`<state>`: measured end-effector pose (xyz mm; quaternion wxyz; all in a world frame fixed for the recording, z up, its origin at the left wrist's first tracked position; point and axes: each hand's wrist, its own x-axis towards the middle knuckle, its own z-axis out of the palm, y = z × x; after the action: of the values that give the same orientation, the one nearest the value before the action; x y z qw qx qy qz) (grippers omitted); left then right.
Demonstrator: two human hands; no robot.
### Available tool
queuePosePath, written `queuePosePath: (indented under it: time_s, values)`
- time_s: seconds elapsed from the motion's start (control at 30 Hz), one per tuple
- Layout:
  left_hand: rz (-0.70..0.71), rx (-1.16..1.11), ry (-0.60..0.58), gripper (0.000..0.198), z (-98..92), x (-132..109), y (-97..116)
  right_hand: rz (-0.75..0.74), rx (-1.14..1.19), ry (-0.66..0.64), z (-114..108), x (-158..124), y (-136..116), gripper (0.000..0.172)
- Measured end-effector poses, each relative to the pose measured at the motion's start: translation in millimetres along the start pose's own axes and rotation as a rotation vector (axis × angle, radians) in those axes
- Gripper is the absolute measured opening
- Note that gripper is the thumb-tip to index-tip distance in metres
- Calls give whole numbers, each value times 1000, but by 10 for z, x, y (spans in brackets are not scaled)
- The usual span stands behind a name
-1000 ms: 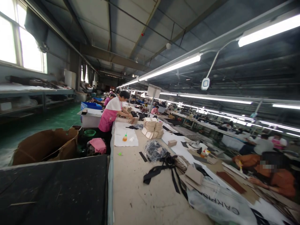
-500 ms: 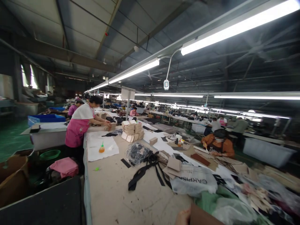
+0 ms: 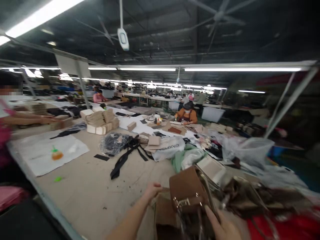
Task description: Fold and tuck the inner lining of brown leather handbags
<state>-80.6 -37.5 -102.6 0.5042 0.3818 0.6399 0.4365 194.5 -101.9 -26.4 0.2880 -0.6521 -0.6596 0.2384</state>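
At the bottom of the head view, a brown handbag with a flap and a metal buckle leans over the table edge nearest me. My right hand grips its right side, thumb along the front, blurred by motion. To the left, my left hand has its fingers closed at the top edge of a brown panel beside the flap. Whether that panel is part of the bag I cannot tell. The bag's lower part is cut off by the frame.
A wide table bears a glue bottle, stacked beige pieces, black straps and a printed plastic bag. Dark brown material and red cloth lie at right. Co-workers are at the left and beyond the table.
My view has swung right and downward. The brown handbag and both my hands now show, where earlier only part of a hand and a brown edge appeared at the bottom.
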Motion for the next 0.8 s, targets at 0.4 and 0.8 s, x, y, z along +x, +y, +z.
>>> queuePosePath:
  time_s: [0.4, 0.8]
  values:
    - [491, 383, -184, 76, 310, -633, 569, -148, -176, -146, 478, 131, -450, 34]
    - [452, 512, -212, 63, -4, -303, 335, -72, -179, -259, 50, -1, 21, 69]
